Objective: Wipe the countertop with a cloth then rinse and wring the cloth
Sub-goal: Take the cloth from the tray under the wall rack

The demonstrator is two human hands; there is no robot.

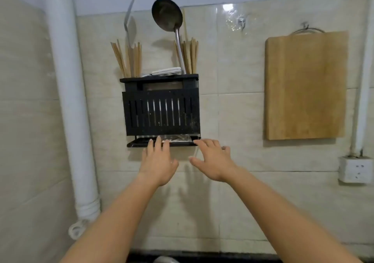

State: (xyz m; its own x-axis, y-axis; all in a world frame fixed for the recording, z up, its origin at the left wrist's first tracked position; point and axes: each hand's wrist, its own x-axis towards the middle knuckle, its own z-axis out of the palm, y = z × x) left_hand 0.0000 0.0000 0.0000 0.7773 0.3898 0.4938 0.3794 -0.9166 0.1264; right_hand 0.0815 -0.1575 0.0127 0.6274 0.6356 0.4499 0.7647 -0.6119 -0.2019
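Two hands (156, 162) (213, 161), one rack (162, 111), one ladle (168, 14).

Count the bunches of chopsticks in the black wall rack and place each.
2. The left bunch stands at the rack's left end, by the spatula; the right bunch at its right end, beside the ladle handle. More may lie hidden inside the rack.

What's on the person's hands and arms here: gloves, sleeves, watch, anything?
Nothing worn shows. The left hand and right hand are bare, with no gloves, and no rings show on the visible fingers. The left forearm and right forearm are bare down to the frame's edge, with no sleeves, watch or wristband in view. No tape or markings are visible.
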